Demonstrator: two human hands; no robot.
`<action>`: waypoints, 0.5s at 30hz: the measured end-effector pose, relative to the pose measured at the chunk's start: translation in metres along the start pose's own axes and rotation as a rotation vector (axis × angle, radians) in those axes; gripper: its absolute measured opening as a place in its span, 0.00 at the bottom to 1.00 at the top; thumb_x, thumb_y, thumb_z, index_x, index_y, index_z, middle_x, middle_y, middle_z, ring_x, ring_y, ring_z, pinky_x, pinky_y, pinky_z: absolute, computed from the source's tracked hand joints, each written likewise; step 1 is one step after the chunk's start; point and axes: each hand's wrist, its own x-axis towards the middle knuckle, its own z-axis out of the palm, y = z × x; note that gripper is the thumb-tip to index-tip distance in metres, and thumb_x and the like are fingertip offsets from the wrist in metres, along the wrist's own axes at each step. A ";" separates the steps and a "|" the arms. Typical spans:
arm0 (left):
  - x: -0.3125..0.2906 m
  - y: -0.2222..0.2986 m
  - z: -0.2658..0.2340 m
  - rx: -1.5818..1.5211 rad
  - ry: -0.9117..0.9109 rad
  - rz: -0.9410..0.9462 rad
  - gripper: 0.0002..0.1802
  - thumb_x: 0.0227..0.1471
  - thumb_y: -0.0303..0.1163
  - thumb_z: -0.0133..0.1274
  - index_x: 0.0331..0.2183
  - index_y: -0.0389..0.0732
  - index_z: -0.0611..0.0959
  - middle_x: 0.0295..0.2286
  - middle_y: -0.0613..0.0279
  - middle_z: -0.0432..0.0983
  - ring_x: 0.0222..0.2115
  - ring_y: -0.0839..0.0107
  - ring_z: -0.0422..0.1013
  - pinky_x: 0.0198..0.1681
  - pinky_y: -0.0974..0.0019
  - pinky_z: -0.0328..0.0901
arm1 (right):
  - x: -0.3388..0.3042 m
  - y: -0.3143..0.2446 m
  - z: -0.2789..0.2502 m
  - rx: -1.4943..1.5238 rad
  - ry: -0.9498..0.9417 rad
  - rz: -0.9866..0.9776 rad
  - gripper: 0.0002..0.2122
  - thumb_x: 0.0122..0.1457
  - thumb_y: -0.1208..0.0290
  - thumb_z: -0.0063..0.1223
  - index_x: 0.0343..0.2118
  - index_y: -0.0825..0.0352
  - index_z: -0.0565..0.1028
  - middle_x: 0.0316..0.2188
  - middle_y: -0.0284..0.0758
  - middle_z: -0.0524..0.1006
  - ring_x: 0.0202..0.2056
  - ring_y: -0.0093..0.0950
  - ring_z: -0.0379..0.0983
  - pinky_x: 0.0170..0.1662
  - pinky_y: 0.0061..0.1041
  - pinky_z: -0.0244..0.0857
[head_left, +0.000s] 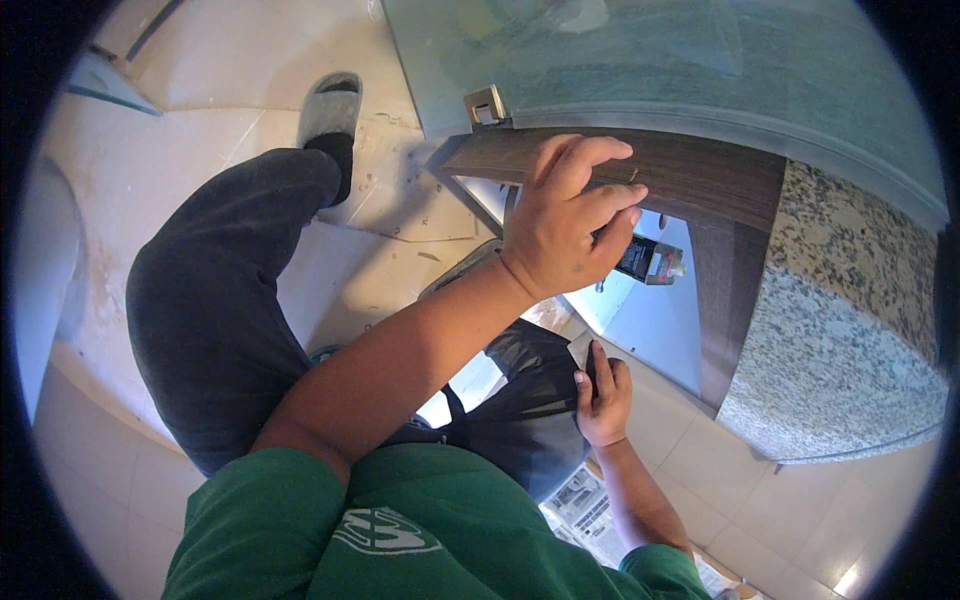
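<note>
Holding a small dark object (591,369) in the right hand (604,405) right of centre, with the left hand (570,225) over a dark wood frame (700,180) above centre.

The left fingers are bent, the upper ones spread, index and thumb tips close together; I cannot tell whether they pinch anything. The right thumb and fingers close around the dark object beside the black-clad leg (530,415). Inside the frame's opening lies a black-and-grey container (645,260); speckled stone (840,300) fills the frame's right side.
</note>
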 end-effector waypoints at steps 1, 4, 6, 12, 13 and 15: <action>0.001 -0.004 -0.002 0.011 0.003 0.009 0.14 0.45 0.26 0.63 0.38 0.44 0.87 0.49 0.55 0.74 0.49 0.54 0.68 0.55 0.54 0.60 | 0.000 0.001 0.000 0.000 0.003 -0.005 0.24 0.61 0.65 0.59 0.59 0.68 0.73 0.32 0.44 0.73 0.33 0.42 0.70 0.39 0.40 0.65; 0.002 -0.011 -0.004 -0.003 0.002 -0.026 0.14 0.45 0.25 0.63 0.38 0.44 0.87 0.48 0.55 0.75 0.49 0.54 0.68 0.55 0.54 0.61 | 0.002 -0.001 0.000 0.008 -0.004 0.008 0.24 0.61 0.65 0.59 0.59 0.68 0.74 0.32 0.44 0.73 0.33 0.42 0.70 0.38 0.39 0.65; 0.000 -0.012 -0.004 -0.010 -0.007 -0.044 0.14 0.45 0.26 0.63 0.38 0.44 0.87 0.48 0.55 0.75 0.49 0.54 0.68 0.54 0.54 0.61 | 0.004 -0.003 -0.001 0.000 -0.012 0.008 0.24 0.61 0.65 0.59 0.59 0.68 0.74 0.32 0.44 0.73 0.33 0.42 0.70 0.38 0.39 0.65; 0.001 -0.007 -0.005 -0.013 -0.008 0.004 0.14 0.45 0.27 0.63 0.38 0.45 0.88 0.48 0.56 0.75 0.49 0.53 0.68 0.53 0.54 0.63 | 0.007 -0.005 -0.002 -0.010 -0.030 0.016 0.23 0.61 0.65 0.60 0.58 0.68 0.75 0.31 0.44 0.73 0.32 0.41 0.69 0.38 0.40 0.64; 0.002 -0.007 -0.006 -0.014 -0.006 0.007 0.14 0.46 0.27 0.63 0.38 0.46 0.88 0.48 0.57 0.75 0.49 0.53 0.68 0.53 0.55 0.63 | 0.007 -0.006 -0.003 -0.011 -0.031 0.017 0.23 0.61 0.65 0.60 0.58 0.68 0.75 0.31 0.44 0.73 0.32 0.41 0.69 0.37 0.40 0.64; 0.002 -0.007 -0.006 -0.011 -0.001 0.020 0.13 0.46 0.26 0.63 0.37 0.46 0.88 0.49 0.57 0.75 0.49 0.53 0.68 0.53 0.55 0.63 | 0.008 -0.006 -0.003 -0.001 -0.024 0.004 0.23 0.61 0.64 0.60 0.58 0.68 0.75 0.31 0.44 0.73 0.31 0.41 0.69 0.37 0.39 0.64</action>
